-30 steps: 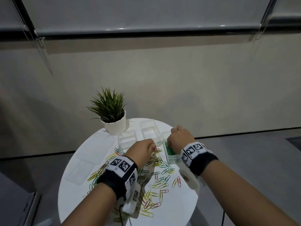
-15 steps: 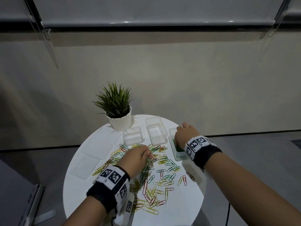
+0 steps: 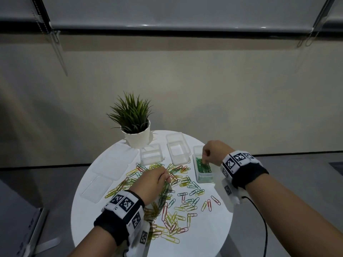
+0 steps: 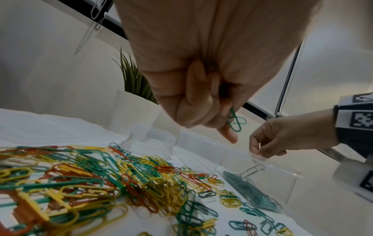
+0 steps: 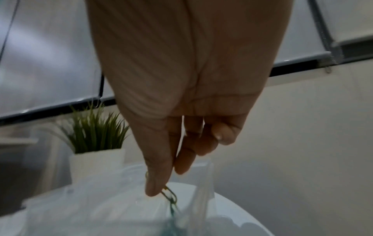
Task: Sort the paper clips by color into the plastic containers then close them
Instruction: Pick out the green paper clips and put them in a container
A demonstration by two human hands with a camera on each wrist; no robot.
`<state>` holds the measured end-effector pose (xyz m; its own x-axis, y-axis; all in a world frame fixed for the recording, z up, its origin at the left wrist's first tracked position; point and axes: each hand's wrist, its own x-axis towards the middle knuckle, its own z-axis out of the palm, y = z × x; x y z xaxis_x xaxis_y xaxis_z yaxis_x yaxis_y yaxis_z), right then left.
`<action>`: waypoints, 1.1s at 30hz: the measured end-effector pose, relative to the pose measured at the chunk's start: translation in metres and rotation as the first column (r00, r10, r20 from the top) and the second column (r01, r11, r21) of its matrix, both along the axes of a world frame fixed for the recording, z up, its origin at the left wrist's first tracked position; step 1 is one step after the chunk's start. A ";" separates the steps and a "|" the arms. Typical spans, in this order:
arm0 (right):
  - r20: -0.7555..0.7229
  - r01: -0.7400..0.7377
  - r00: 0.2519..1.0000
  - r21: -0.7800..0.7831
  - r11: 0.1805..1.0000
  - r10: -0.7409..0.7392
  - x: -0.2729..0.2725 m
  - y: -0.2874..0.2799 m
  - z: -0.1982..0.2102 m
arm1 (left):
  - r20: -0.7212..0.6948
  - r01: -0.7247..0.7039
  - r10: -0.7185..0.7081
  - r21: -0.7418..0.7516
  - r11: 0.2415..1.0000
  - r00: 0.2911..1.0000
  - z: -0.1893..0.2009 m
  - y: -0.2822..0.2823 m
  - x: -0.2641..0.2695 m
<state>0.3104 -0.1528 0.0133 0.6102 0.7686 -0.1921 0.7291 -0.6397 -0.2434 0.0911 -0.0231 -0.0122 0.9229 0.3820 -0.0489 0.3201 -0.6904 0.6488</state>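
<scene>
Green, yellow and red paper clips (image 3: 185,197) lie mixed on the round white table (image 3: 204,229). My left hand (image 3: 165,179) hovers over the pile, fingers curled round green clips (image 4: 234,123). My right hand (image 3: 205,160) is above the right clear container (image 3: 203,178), which holds green clips (image 4: 252,188). Its thumb and fingers pinch a green clip (image 5: 169,194) that hangs down into the container. Two empty clear containers, one in the middle (image 3: 178,151) and one on the left (image 3: 151,155), stand behind the pile.
A potted plant (image 3: 135,127) stands at the back of the table. Clear lids (image 3: 96,188) lie on the table's left side. A black cable (image 3: 259,219) hangs off my right wrist past the table's right edge.
My left hand has drawn back from the containers to over the pile, still curled on green clips. My right hand stays over the green container, its fingers now pointing down with a clip.
</scene>
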 end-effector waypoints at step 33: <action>-0.743 0.668 0.654 0.481 0.568 -0.140 -0.038 -0.076 -0.020 | -0.305 0.258 -0.127 0.442 0.859 0.944 0.029 -0.052 0.163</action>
